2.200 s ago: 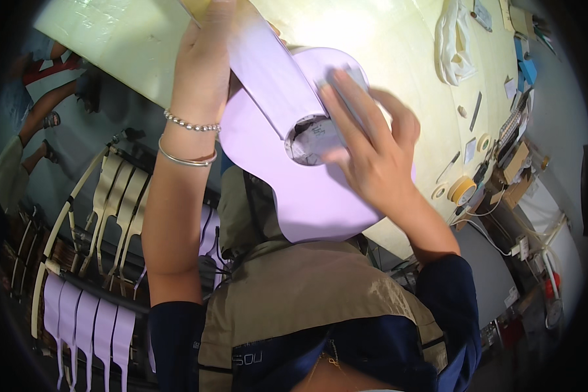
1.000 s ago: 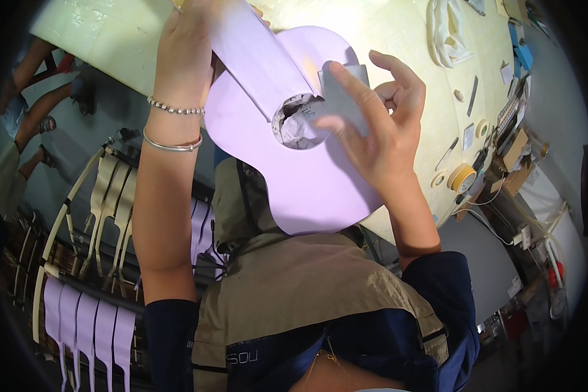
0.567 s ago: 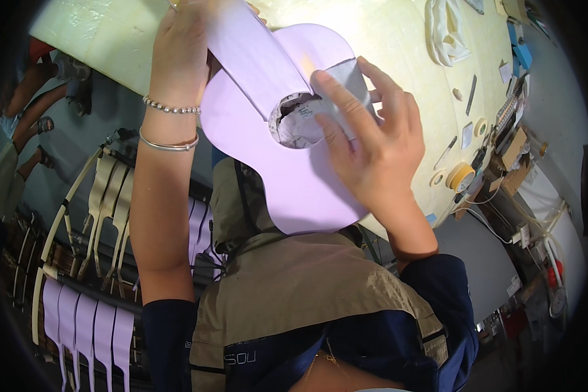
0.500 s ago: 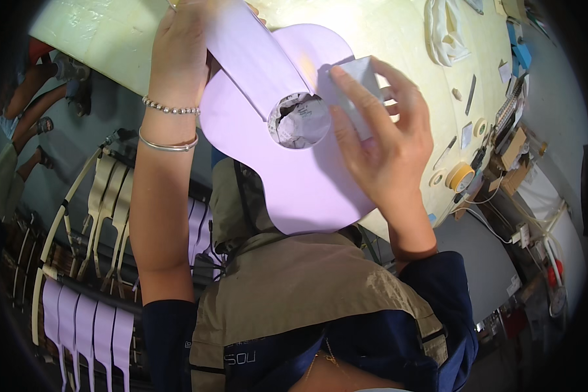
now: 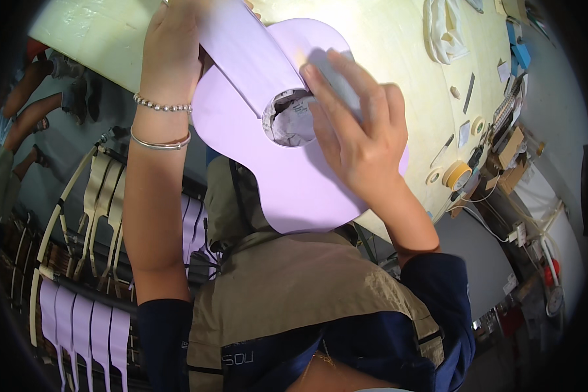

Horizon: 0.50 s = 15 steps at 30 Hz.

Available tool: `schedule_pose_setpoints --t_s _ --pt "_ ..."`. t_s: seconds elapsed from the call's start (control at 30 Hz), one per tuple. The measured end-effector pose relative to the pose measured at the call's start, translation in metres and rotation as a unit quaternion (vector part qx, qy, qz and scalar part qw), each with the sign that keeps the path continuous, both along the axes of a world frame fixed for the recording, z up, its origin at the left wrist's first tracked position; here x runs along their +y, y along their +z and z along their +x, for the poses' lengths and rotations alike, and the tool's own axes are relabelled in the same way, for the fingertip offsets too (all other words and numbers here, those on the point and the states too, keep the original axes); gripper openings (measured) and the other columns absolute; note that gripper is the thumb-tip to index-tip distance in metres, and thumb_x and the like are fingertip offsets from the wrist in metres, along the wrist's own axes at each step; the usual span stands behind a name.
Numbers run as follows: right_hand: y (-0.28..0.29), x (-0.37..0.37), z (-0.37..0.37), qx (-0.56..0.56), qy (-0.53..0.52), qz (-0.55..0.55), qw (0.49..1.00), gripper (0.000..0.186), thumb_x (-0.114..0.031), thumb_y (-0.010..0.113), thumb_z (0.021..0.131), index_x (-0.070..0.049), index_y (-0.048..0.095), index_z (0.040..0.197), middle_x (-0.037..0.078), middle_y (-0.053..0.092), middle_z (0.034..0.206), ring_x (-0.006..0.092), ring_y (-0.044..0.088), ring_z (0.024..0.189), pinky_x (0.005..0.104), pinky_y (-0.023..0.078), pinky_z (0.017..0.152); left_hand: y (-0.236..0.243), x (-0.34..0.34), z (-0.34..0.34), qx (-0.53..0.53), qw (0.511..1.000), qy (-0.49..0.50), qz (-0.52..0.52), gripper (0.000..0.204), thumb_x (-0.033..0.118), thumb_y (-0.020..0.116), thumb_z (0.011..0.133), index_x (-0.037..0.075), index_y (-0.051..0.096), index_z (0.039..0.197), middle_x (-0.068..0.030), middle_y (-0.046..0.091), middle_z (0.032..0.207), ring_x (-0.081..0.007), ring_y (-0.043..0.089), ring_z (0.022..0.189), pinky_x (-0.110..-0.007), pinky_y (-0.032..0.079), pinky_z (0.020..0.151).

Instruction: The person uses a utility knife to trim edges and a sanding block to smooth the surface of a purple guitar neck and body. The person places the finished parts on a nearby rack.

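Observation:
A lilac ukulele [image 5: 294, 189] leans from the worktable toward my lap, its neck [image 5: 242, 52] pointing up and away to the left. Crumpled printed paper [image 5: 293, 123] fills the round sound hole. My left hand [image 5: 173, 46] is closed round the neck at the top; its fingertips are mostly hidden behind it. In my right hand [image 5: 366, 140] is a grey sanding block [image 5: 340, 85], blurred by motion, lying against the body's top beside the neck and right of the sound hole.
The pale worktable [image 5: 385, 32] carries a white cloth [image 5: 445, 32], a yellow tape roll [image 5: 457, 175] and small tools at the right. To my left stands a rack with several lilac necks [image 5: 85, 320] and cream necks [image 5: 104, 186]. Another person's legs [image 5: 29, 111] show beyond it.
My right hand has moved left with the sanding block, which now lies flatter and closer to the neck. The ukulele and my left arm have shifted slightly left.

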State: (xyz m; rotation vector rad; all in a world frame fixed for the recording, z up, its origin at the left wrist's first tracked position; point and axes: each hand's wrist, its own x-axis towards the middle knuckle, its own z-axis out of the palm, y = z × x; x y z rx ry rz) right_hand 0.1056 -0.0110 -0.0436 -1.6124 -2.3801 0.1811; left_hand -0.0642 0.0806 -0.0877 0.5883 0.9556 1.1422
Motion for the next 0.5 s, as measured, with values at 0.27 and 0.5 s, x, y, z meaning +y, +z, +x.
schedule_pose_setpoints --t_s 0.27,0.5 --pt "-0.021 0.003 0.003 0.062 0.005 0.08 0.995 0.05 -0.003 0.063 0.053 -0.008 0.065 0.103 0.002 0.058 0.109 0.0162 0.042 0.069 0.0257 0.036 0.06 -0.002 0.007 -0.006 0.009 0.998 -0.03 -0.054 0.057 0.041 0.05 0.089 -0.005 0.034 0.117 -0.0205 0.053 0.092 -0.0295 0.06 0.083 -0.05 0.053 0.075" --pt "-0.016 0.006 0.003 0.084 0.011 0.047 0.995 0.052 -0.004 0.064 0.055 -0.007 0.064 0.107 0.003 0.057 0.112 0.0163 0.044 0.072 0.0272 0.035 0.065 -0.006 0.003 -0.003 0.015 0.999 0.006 -0.047 0.061 0.045 0.049 0.088 -0.007 0.034 0.117 -0.0187 0.055 0.08 -0.028 0.061 0.069 -0.05 0.053 0.076"
